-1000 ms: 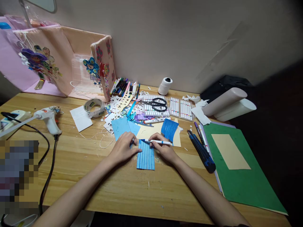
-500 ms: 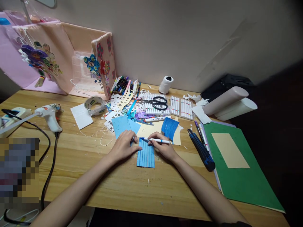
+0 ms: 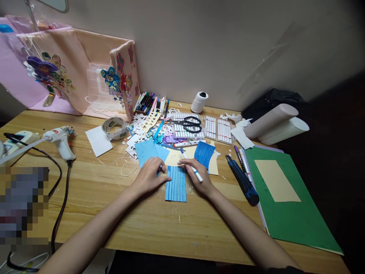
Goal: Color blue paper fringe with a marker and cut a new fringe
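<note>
A light blue piece of paper (image 3: 176,188), streaked with darker blue lines running lengthwise, lies in front of me on the table. My left hand (image 3: 150,173) rests at its left side, thumb on the paper's edge. Between its curled fingers sits a small white and blue piece that looks like a marker cap (image 3: 161,166). Just right of the paper, my right hand (image 3: 199,177) grips a white marker (image 3: 196,173) with a blue band. The marker's blue tip points up and away, off the striped paper. Behind the hands lie blue sheets (image 3: 146,149) and a darker blue piece (image 3: 204,154).
Black scissors (image 3: 188,123) lie on marker cases (image 3: 219,129) beside paper scraps (image 3: 142,125). A tape roll (image 3: 114,128) and glue gun (image 3: 62,142) stand left. At right are a utility knife (image 3: 242,180), green board (image 3: 285,217) and paper tubes (image 3: 273,120). Thread spool (image 3: 199,102) behind.
The marker has swung in my right hand from nearly level over the paper's top to slanting, its tip lifted away from the paper. My left hand stays in place.
</note>
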Action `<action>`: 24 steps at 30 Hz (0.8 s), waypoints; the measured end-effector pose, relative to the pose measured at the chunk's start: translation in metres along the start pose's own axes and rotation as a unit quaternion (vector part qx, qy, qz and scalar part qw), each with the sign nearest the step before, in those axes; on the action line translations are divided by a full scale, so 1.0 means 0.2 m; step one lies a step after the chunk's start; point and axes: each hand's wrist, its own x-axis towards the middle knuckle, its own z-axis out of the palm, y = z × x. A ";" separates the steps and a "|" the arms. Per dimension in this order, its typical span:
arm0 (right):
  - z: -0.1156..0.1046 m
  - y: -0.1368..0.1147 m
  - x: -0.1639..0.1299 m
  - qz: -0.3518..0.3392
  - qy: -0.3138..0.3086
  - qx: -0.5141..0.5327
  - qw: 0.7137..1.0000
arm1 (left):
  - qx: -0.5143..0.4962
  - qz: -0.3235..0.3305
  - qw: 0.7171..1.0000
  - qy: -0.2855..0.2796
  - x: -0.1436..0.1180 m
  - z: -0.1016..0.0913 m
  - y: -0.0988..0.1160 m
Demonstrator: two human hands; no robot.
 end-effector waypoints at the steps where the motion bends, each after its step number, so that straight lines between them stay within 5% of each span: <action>1: 0.00 0.00 0.00 -0.019 -0.006 -0.044 0.999 | 0.001 0.002 1.000 0.000 0.00 0.00 0.00; 6: 0.03 0.00 0.00 -0.042 -0.040 -0.126 0.990 | 0.000 0.010 1.000 0.003 0.00 0.00 0.01; 14: -0.07 -0.09 0.01 0.076 -0.013 0.025 0.997 | 0.013 -0.021 0.998 0.053 0.00 -0.03 -0.02; 19: -0.15 -0.16 0.00 0.077 0.121 0.119 0.982 | 0.011 -0.018 0.996 0.083 0.03 0.01 -0.07; 24: -0.06 -0.13 -0.04 0.114 0.234 0.223 0.939 | -0.088 0.018 0.990 0.113 0.00 -0.02 0.01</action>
